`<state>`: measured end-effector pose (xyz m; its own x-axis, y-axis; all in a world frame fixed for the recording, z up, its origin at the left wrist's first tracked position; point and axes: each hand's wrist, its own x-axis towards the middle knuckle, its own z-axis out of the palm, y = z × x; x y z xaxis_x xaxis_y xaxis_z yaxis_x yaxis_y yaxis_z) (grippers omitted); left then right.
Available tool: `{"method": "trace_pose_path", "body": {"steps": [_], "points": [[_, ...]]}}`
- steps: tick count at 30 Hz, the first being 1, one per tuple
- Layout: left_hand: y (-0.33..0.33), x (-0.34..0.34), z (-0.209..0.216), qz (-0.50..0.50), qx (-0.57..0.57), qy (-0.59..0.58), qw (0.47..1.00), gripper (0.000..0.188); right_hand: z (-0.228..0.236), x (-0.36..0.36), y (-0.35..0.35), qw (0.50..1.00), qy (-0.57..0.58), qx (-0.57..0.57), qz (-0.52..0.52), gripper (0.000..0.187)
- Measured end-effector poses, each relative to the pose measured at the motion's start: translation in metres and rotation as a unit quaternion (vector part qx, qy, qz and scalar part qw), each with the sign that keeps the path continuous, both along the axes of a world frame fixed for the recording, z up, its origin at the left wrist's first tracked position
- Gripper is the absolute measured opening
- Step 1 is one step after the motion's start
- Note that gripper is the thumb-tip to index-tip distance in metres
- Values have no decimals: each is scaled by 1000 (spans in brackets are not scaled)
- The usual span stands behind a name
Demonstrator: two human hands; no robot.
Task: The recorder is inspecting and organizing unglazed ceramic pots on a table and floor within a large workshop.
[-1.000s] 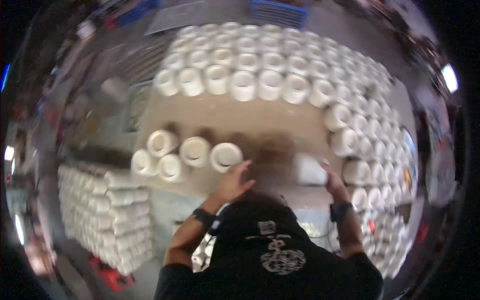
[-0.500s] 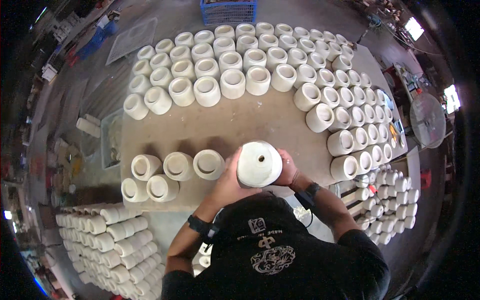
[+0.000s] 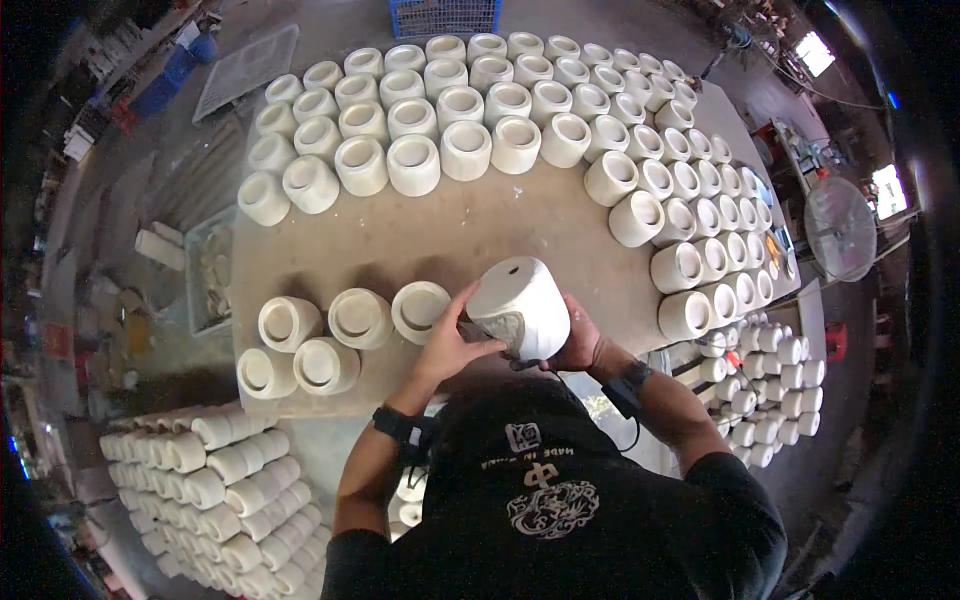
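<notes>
Over the near edge of the table I hold a white plaster mould (image 3: 535, 305), tilted, with a small dark hole in its upper end face. A rough greyish patch marks its side toward me. My left hand (image 3: 448, 340) is closed on the left side, thumb beside the grey patch. Around the right side curls my right hand (image 3: 580, 338), its fingers partly hidden. A small dark item (image 3: 528, 365) shows beneath the mould by my right fingers; I cannot tell what it is. Closest on the left stands another mould (image 3: 421, 308) with a round recess on top.
Rows of similar moulds (image 3: 413, 162) line the table's (image 3: 430, 235) far and right sides; several more stand front left. Stacked moulds (image 3: 235, 490) rise below left, and others (image 3: 765, 380) below right. A blue crate (image 3: 445, 17) and a round fan (image 3: 840, 230) stand beyond.
The mould has tipped in my hands: its holed face has turned up and away, and the grey patch on its side has come into sight. My right hand has shifted lower along it.
</notes>
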<state>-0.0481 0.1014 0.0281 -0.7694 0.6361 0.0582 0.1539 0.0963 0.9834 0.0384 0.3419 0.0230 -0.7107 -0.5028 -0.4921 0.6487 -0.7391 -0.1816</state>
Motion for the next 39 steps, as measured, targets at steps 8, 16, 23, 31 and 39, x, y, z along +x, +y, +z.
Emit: {"method": "trace_pose_path", "body": {"steps": [8, 16, 23, 31, 39], "points": [[-4, -5, -21, -7, 97, -127, 987, 95, 5, 1, -16, 998, -6, -54, 31, 78], [-4, -4, -31, 6, 20, -41, 999, 87, 26, 11, -37, 998, -23, 23, -58, 76], [9, 4, -66, -97, -139, -34, 985, 69, -8, 41, -10, 966, -35, 228, -113, 74], [33, 26, -107, -217, -207, -48, 953, 70, -15, 46, 0, 455, -24, 866, 205, 113], [92, 39, -155, -230, -166, -21, 959, 91, -117, 86, 56, 563, 282, 775, 52, 102]]}}
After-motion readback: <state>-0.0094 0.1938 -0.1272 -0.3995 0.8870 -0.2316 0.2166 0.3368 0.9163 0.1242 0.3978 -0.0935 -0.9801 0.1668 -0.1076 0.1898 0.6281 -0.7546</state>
